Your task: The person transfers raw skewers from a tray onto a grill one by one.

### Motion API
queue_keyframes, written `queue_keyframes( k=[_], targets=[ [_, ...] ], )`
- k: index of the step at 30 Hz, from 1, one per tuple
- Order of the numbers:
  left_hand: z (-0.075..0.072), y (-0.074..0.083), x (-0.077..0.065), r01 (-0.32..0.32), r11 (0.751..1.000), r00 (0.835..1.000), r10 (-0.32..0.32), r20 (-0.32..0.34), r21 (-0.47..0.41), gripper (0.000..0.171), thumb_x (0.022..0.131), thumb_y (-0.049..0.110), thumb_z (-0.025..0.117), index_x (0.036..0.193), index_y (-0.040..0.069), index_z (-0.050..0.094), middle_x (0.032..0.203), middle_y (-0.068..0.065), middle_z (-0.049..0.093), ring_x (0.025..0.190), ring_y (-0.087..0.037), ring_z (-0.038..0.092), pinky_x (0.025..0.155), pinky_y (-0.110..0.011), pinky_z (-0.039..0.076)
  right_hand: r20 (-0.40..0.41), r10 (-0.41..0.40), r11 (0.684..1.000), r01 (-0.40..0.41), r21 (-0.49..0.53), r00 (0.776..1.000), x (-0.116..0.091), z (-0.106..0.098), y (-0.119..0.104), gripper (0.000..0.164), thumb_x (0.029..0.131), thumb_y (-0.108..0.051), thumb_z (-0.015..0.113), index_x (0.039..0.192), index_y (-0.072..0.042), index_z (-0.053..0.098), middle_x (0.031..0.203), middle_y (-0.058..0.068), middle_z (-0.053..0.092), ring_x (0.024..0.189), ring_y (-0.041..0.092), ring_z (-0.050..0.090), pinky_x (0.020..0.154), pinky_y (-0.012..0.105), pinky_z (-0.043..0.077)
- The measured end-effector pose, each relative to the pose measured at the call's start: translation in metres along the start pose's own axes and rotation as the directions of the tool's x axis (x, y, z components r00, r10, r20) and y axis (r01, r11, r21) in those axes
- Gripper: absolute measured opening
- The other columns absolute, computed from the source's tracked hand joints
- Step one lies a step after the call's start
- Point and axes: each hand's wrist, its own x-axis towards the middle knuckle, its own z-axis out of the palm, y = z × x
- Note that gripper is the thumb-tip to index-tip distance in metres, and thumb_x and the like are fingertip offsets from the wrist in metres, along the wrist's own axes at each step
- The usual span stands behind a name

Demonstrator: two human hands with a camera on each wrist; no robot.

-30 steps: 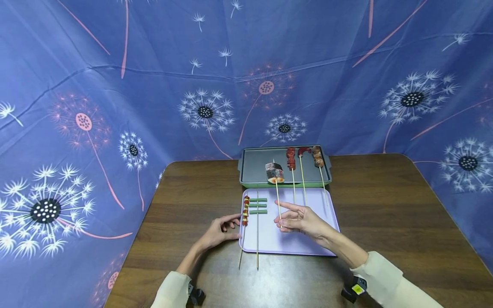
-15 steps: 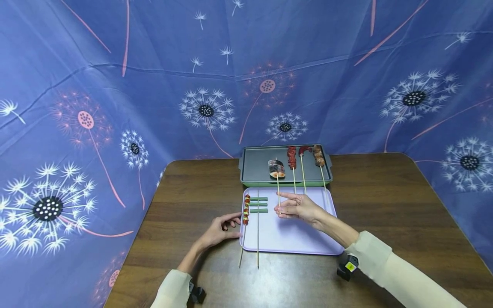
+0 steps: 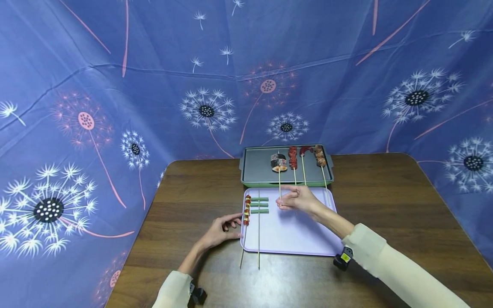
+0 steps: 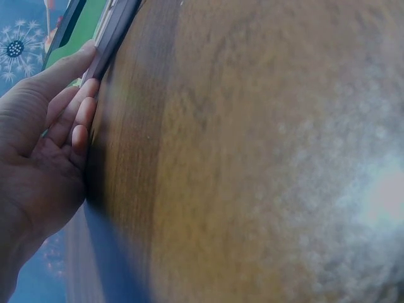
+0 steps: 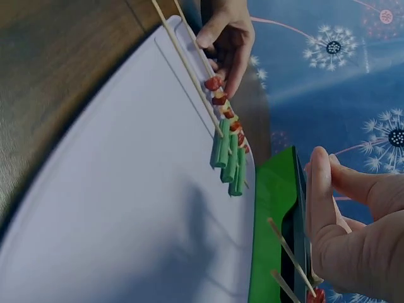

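Note:
My right hand (image 3: 302, 199) pinches the lower stick of a fish skewer (image 3: 279, 163), a thick piece with dark skin and pale orange flesh. The fish overlaps the dark grill pan (image 3: 255, 169) in the head view; in the right wrist view the hand (image 5: 360, 233) hides the held stick. My left hand (image 3: 218, 233) touches the left edge of the lilac tray (image 3: 296, 239), fingers loosely bent, as the left wrist view shows at the tray rim (image 4: 113, 38). Beside it on the tray lie a red-and-yellow vegetable skewer (image 3: 247, 209) and a green bean-like skewer (image 3: 259, 205).
On the pan's right side lie a red meat skewer (image 3: 292, 158), a dark red curved skewer (image 3: 306, 149) and a brown meat skewer (image 3: 319, 156), their sticks reaching over the tray. The pan has a green base (image 5: 271, 202). A patterned blue cloth (image 3: 154, 85) hangs behind the wooden table (image 3: 385, 205).
My right hand has moved forward, carrying the fish skewer farther over the pan and slightly right, lower towards its surface. The left hand stays at the tray edge.

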Motion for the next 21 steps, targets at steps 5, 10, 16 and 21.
queue_keyframes(
  k=[5, 10, 16, 21],
  targets=[
    [-0.0001, 0.0005, -0.0006, 0.001, 1.0, 1.0, -0.001, 0.004, -0.001, 0.06, 0.081, -0.002, 0.081, 0.136, -0.009, 0.058, 0.113, -0.032, 0.068, 0.096, -0.049, 0.054, 0.073, -0.028, 0.04, -0.045, -0.036, 0.998, 0.034, -0.051, 0.998, 0.0033, 0.0007, -0.0026, 0.07, 0.092, 0.009, 0.066, 0.153, 0.012, 0.032, 0.099, 0.022, 0.077, 0.087, 0.019, 0.078, 0.081, 0.03, 0.06],
    [0.0, 0.0016, -0.0008, -0.001, 1.0, 1.0, 0.001, 0.008, -0.003, 0.06, 0.081, -0.003, 0.081, 0.136, -0.01, 0.058, 0.113, -0.032, 0.068, 0.096, -0.05, 0.053, 0.073, -0.027, 0.039, -0.092, -0.034, 0.995, 0.026, -0.092, 0.995, 0.0046, 0.004, -0.0062, 0.067, 0.092, 0.01, 0.066, 0.152, 0.012, 0.035, 0.105, 0.029, 0.074, 0.086, 0.021, 0.078, 0.081, 0.029, 0.06],
    [0.0007, 0.0022, -0.0015, 0.002, 1.0, 1.0, -0.002, 0.001, 0.001, 0.06, 0.081, -0.004, 0.08, 0.137, -0.009, 0.058, 0.113, -0.032, 0.068, 0.097, -0.051, 0.054, 0.073, -0.028, 0.039, -0.125, -0.012, 0.99, -0.006, -0.138, 0.992, 0.0058, 0.0068, -0.0071, 0.063, 0.092, 0.008, 0.067, 0.149, 0.014, 0.039, 0.102, 0.026, 0.075, 0.085, 0.022, 0.078, 0.08, 0.03, 0.06],
    [0.0014, 0.001, -0.0012, -0.006, 1.0, 1.0, 0.006, -0.006, 0.003, 0.06, 0.08, -0.005, 0.08, 0.136, -0.01, 0.059, 0.112, -0.032, 0.068, 0.096, -0.051, 0.053, 0.073, -0.027, 0.039, -0.105, 0.018, 0.984, -0.036, -0.173, 0.994, 0.0018, 0.0029, -0.0092, 0.055, 0.098, 0.0, 0.063, 0.146, 0.016, 0.042, 0.1, 0.023, 0.077, 0.082, 0.022, 0.078, 0.08, 0.034, 0.061]
  ],
)
